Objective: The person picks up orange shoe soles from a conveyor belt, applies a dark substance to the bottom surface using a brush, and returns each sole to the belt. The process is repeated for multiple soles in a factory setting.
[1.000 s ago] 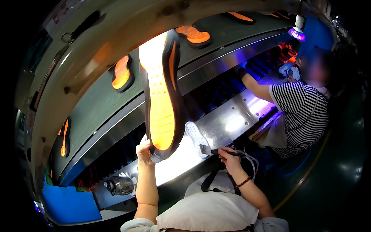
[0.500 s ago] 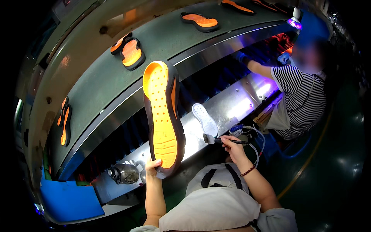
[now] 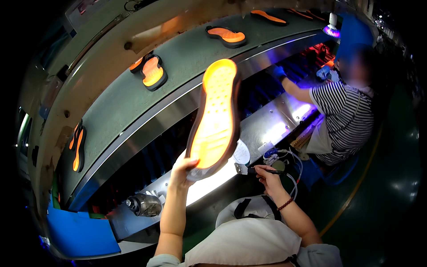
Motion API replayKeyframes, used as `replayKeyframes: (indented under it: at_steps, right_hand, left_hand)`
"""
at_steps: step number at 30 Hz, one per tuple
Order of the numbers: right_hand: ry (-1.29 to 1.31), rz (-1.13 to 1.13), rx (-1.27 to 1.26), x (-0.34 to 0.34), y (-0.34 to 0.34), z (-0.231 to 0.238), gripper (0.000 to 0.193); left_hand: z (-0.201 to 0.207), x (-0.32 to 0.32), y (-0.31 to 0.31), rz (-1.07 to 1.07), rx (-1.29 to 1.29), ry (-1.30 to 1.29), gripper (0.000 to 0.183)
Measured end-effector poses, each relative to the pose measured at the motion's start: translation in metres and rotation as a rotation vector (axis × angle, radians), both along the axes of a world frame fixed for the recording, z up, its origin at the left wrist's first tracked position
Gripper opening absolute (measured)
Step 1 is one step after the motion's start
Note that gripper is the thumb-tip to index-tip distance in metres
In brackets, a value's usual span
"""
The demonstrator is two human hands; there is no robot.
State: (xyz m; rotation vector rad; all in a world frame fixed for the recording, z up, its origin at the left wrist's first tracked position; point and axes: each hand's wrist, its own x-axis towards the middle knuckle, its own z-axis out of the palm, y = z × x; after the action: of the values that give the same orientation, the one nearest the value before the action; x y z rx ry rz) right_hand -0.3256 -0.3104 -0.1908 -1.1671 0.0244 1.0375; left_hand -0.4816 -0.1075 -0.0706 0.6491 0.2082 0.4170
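Note:
A large shoe sole [image 3: 218, 118], orange inside with a black rim, is held up by its lower end in my left hand [image 3: 181, 171]. Its inner face, dotted with small marks and ridged near the held end, is turned toward me and brightly lit. In my right hand [image 3: 267, 174] is a flat brush [image 3: 241, 168], its dark handle pinched between thumb and fingers and its bristles pointing left. Just above the brush, a white insole-shaped piece [image 3: 241, 152] lies on the metal ledge [image 3: 262, 120], mostly hidden behind the sole.
Several orange and black soles [image 3: 152, 72] lie on the green conveyor belt [image 3: 106, 111]. A dark bottle [image 3: 144, 204] stands on the ledge at left, near a blue panel [image 3: 80, 230]. At right sits a person in a striped shirt [image 3: 349, 115]. Cables [image 3: 297, 167] hang beside my right hand.
My left hand has swung the sole to the right and tilted it, so it now covers most of the white piece. The brush has dropped slightly.

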Motion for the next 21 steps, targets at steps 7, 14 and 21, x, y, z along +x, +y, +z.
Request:
replayKeyframes:
  at_steps: [7,14,21]
  right_hand:
    - [0.065,-0.082,0.041,0.032,-0.017,-0.001,0.013]
    - [0.041,-0.14,0.054,0.066,-0.028,0.0,0.013]
    - [0.043,-0.098,0.058,0.089,-0.028,-0.002,0.013]
  left_hand:
    - [0.037,0.127,0.018,-0.179,-0.162,-0.062,0.026]
    - [0.075,0.221,0.049,-0.056,-0.351,-0.077,0.031]
    - [0.078,0.266,0.102,0.034,-0.33,-0.078,0.034]
